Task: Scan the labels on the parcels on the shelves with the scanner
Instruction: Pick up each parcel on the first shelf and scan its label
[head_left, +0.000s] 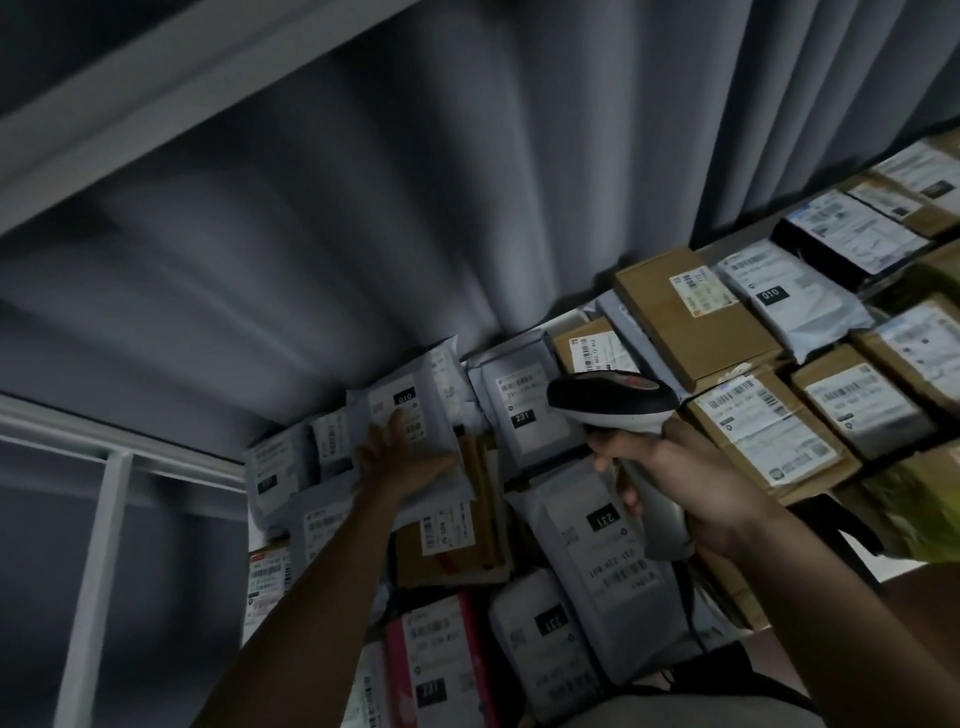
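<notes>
Hands, two. Left hand (402, 457): fingers straight, palm laid flat on one grey mailer (415, 415) with a label marked 010, far left of the pile. Right hand (685, 483): fingers wrapped round the grip of one scanner (613, 402), its dark head pointing left, just right of that mailer. Parcels on the shelf (727, 244): grey bags and brown cartons (685, 317) lying overlapped, white labels up; exact count cannot be told. One pink-edged parcel (431, 660) near, lower centre. One grey curtain (363, 234) behind. White shelf frame (98, 561) at left.
</notes>
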